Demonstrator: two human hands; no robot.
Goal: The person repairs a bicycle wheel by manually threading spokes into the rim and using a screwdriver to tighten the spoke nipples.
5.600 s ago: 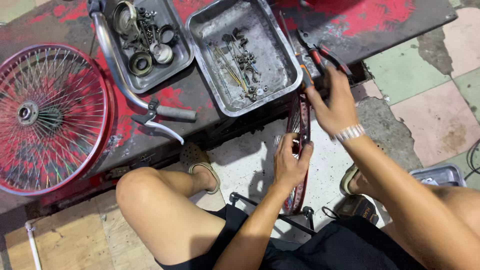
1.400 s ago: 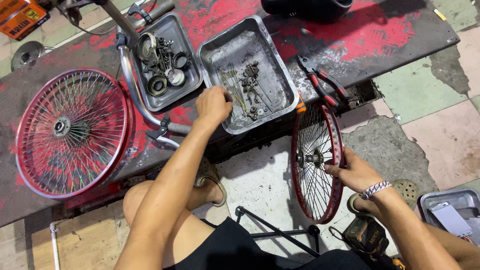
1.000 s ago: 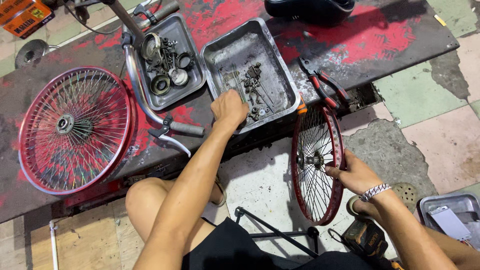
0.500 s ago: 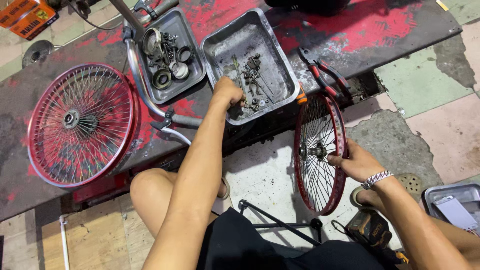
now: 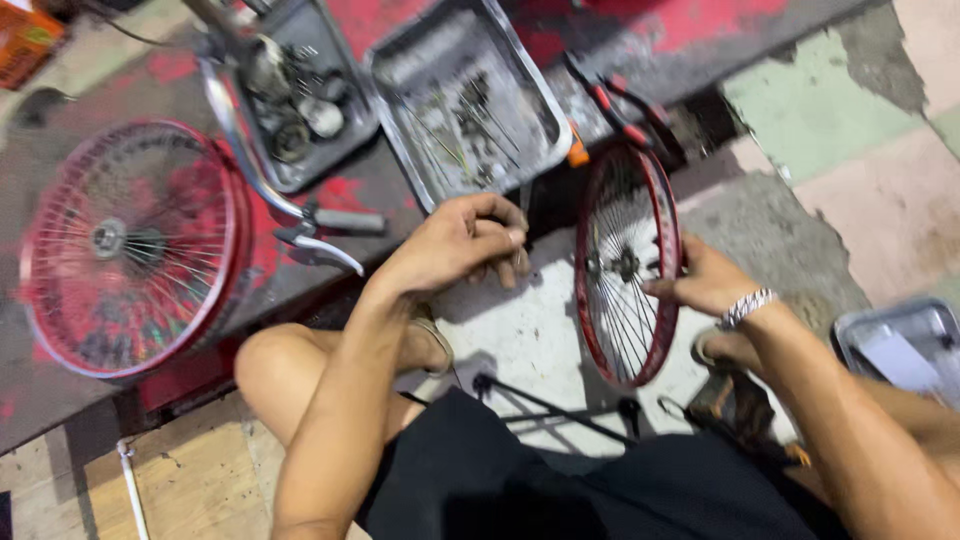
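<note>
The right hand [image 5: 705, 285] is clamped on the upright red-rimmed spoked bicycle wheel [image 5: 625, 265] at 3 o'clock. The left hand [image 5: 455, 245], fingers pinched together on something too small to identify, hovers just below the grey metal parts tray [image 5: 400, 75] at 12 o'clock on the red-stained counter [image 5: 370, 195].

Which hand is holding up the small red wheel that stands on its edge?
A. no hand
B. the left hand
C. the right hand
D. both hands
C. The right hand grips the rim of the upright red wheel, while the left hand is apart from it, closed near the edge of the metal tray.
</note>
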